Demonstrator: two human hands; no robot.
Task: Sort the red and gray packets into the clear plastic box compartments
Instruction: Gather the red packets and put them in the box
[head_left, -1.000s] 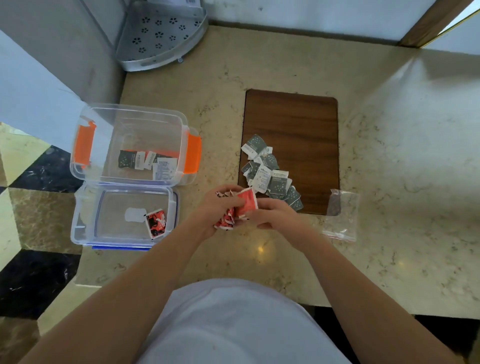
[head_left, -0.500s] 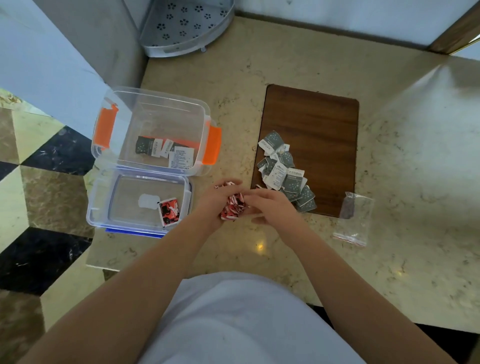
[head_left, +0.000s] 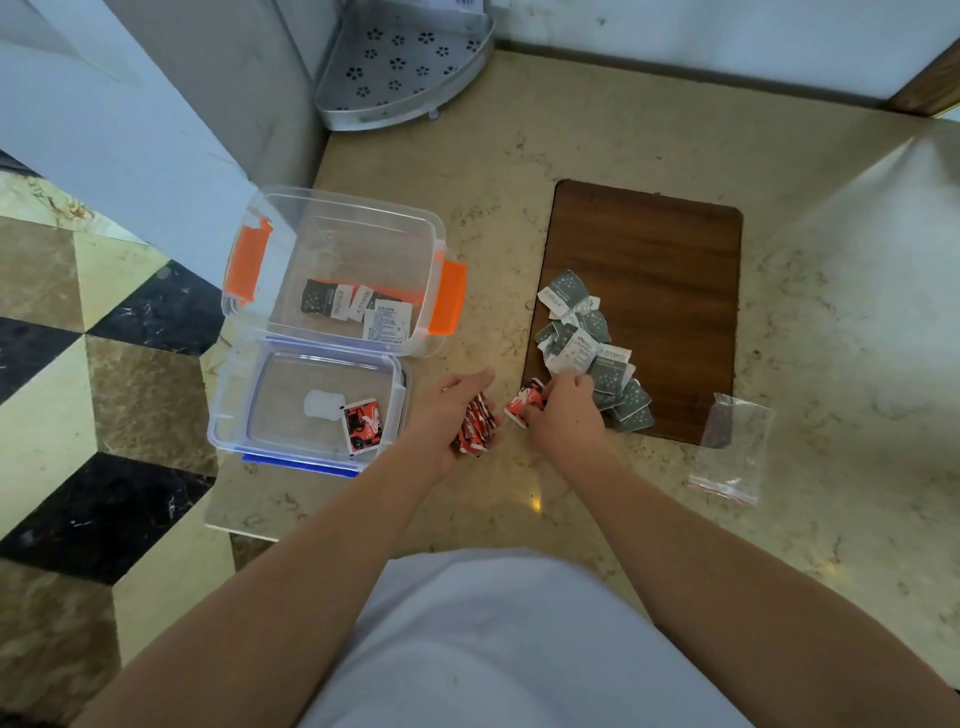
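I note a corner rack (head_left: 400, 62) at the wall, an empty zip bag (head_left: 730, 447) just right of the wooden board (head_left: 654, 249), and gray packets (head_left: 592, 353) heaped on that board's near-left part. My left hand (head_left: 447, 415) cups a stack of red packets (head_left: 475, 426), long axis running toward the wall; my right hand (head_left: 561, 410) pinches one red packet (head_left: 524, 401) beside it. The clear box (head_left: 332, 218) holds gray packets, and its lid (head_left: 228, 410) holds one red packet, both left of my hands.

The clear plastic box (head_left: 332, 270) with orange latches sits open, a few gray packets (head_left: 358, 309) lying flat at its near wall. Touching its near side, the upturned lid (head_left: 306, 405) holds one red packet (head_left: 363, 425) in its near right corner. Right of the box, more gray packets (head_left: 592, 353) lie heaped. Between lid and heap, a red bundle (head_left: 475, 426) and a single red packet (head_left: 525, 401) are hand-held.
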